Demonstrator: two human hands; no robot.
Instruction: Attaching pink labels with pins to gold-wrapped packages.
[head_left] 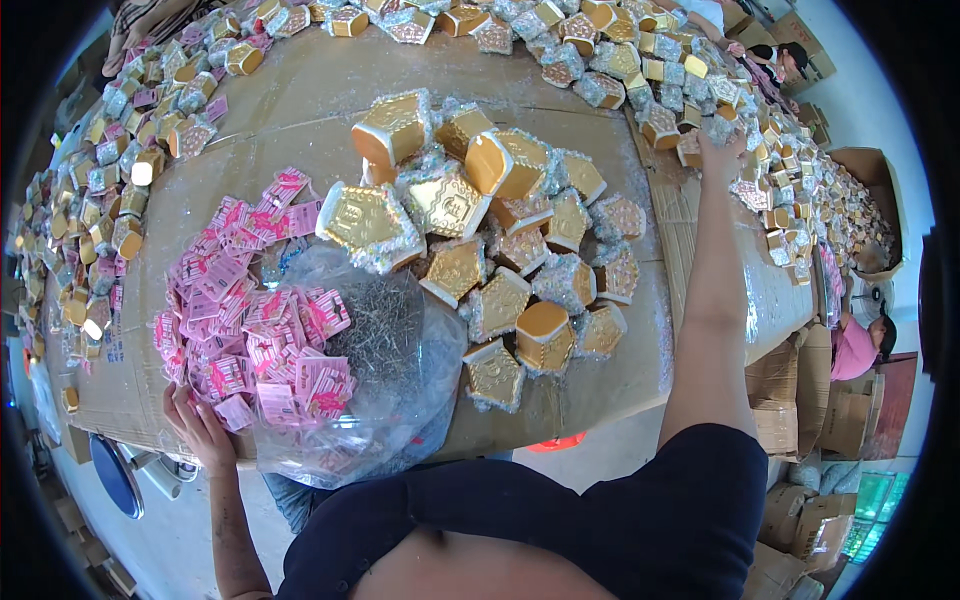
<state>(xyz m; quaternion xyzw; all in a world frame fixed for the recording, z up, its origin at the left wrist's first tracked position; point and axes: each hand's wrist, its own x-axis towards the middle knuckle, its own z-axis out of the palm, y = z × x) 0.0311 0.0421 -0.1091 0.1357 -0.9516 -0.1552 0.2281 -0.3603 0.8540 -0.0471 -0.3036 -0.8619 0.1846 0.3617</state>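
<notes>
The left hand rests at the near edge of the worktop, fingers curled under a pink tag from the pile of pink tags. The right hand reaches far out, fingers closed on a glittery gold box in the far row. A heap of gold boxes and a clear bag of pins fill the middle. Bare cardboard shows between the piles.

The right hand reaches far into the gold boxes, so its fingers are hidden. The pink tags have marks too small to tell. A plastic bag covers part of the tags.
</notes>
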